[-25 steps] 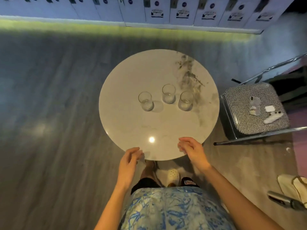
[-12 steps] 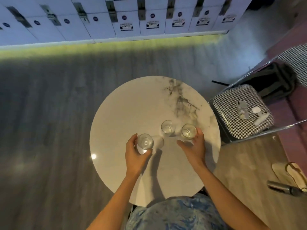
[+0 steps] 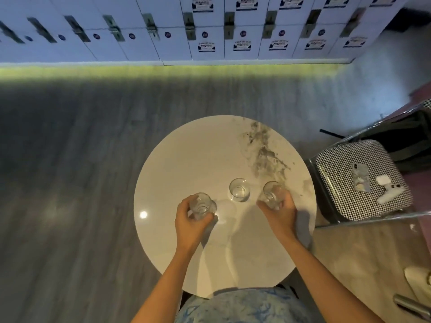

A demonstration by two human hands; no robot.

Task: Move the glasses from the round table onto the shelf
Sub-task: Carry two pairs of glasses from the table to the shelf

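- L hand [image 3: 190,223]: fingers wrapped round left glass [image 3: 201,206], near round table [image 3: 186,159] left edge.
- R hand [image 3: 283,212]: fingers clamped on right glass [image 3: 272,194], toward right edge.
- Middle glass [image 3: 239,190]: upright, untouched, btwn the two, table centre.

- A second ago both hands hung at the tabletop's [image 3: 191,164] near edge.
- Now the left hand [image 3: 190,223] wraps the left glass [image 3: 201,206].
- The right hand [image 3: 281,214] has closed round the right glass [image 3: 272,194].

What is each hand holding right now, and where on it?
Left hand grips the left glass around its side wall; right hand grips the right glass likewise. The middle glass stands untouched.
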